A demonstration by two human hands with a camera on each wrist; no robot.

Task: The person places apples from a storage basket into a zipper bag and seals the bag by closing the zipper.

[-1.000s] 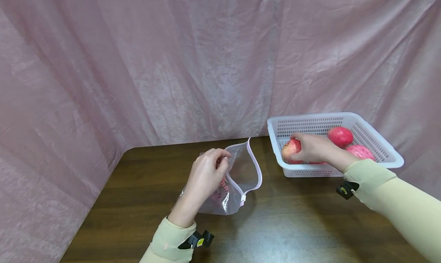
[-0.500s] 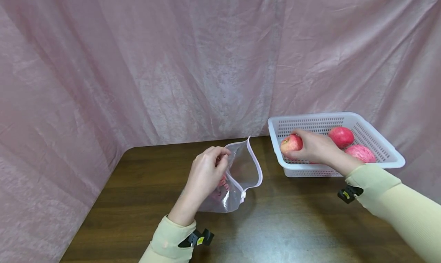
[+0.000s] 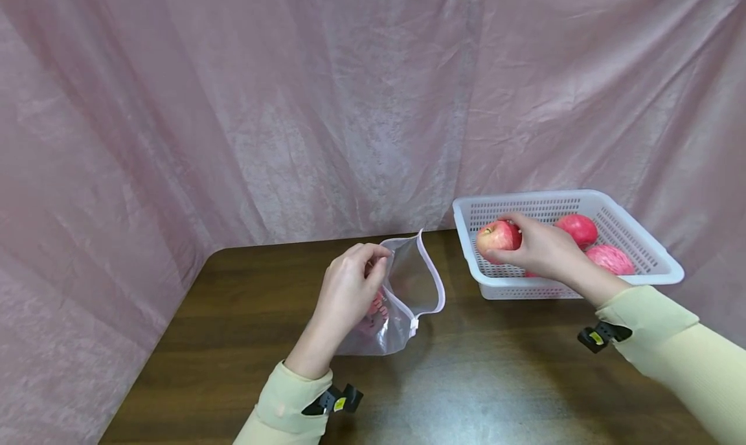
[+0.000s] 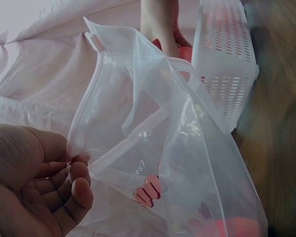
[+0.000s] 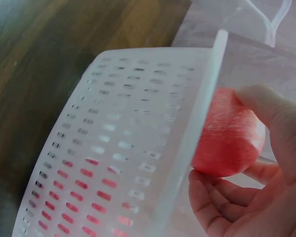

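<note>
A clear zip bag (image 3: pixel 373 341) with a pink rim stands on the table, its mouth spread toward the right. My left hand (image 3: pixel 352 280) pinches the bag's rim between thumb and fingertips, as the left wrist view shows up close. Something red shows low inside the bag (image 4: pixel 197 163) in that view. Over the left end of a white basket (image 3: pixel 524 291), my right hand (image 3: pixel 542 247) grips a red and yellow apple (image 3: pixel 497 238). In the right wrist view, thumb and fingers wrap the apple (image 5: pixel 227 133) beside the basket's rim.
Two more red apples show in the basket, one toward the back (image 3: pixel 577 230) and one in front (image 3: pixel 610 260); a bit of red shows under my right hand. A pink curtain (image 3: pixel 350 108) hangs behind the brown wooden table (image 3: pixel 245 315).
My right hand has raised the apple within the basket and turned it, so that its stem end shows. The left hand keeps its pinch on the bag, shifting up very slightly.
</note>
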